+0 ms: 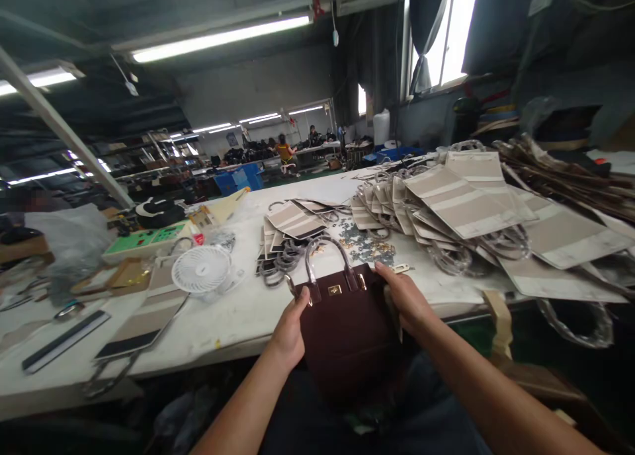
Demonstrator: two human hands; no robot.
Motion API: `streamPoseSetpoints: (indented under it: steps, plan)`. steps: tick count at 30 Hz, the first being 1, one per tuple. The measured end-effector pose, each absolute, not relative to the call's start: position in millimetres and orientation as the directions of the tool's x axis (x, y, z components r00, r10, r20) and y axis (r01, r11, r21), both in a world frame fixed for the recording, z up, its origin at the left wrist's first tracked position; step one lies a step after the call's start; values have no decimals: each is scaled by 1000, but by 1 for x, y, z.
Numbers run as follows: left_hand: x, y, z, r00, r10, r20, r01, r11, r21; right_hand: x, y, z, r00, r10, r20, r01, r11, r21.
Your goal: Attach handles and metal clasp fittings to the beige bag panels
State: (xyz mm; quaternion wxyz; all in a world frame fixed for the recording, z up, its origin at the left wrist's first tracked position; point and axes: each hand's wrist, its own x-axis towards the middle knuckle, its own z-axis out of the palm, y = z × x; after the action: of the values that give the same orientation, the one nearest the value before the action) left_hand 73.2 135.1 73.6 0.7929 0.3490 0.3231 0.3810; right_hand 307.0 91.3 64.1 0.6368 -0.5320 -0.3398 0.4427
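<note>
A dark maroon handbag panel [347, 336] with a looped, plastic-wrapped handle and a gold clasp [335, 289] hangs in front of me at the table's near edge. My left hand [292, 328] pinches its upper left edge, thumb on the front face. At its upper right corner, my right hand [404, 297] grips the edge with the thumb on top; the fingers behind it are hidden. The panel's lower part fades into shadow above my lap. Just past the handle lies a small stack of beige striped panels [292, 222].
A large heap of beige panels with wrapped handles [461, 197] covers the table's right side. Small metal hardware [367, 240] lies scattered mid-table. To the left are a white fan [202, 270], a dark bar [67, 341] and a green-topped box [143, 240]. People sit at far benches.
</note>
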Motion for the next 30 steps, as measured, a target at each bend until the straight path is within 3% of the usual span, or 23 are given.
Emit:
streamPoseSetpoints:
  steps: [4,15,18,21,26,30]
  plan:
    - [74,156,33,604,716,-351,-352,635,688,316,100,23,338,907,-253,-314,-145,-938]
    - [78,174,-16,581,641,-501,-359,755,549,333,113,-27,342,867,-363,-252,-287,-924]
    - [82,174,-23,494,685,-536,-359,722,592,335,113,-23,465,837,-289,-121,-264,-957]
    - [87,175,-33,347,763,-546,-382,647,660,334,115,-4,563,815,-136,-58,-125,-990]
    - [93,178,-44,187,834,-520,-393,548,738,328,147,48,434,901,-23,-323,132,-937]
    - [95,181,-47,126,848,-514,-362,522,772,322,210,67,209,978,-10,-541,107,-834]
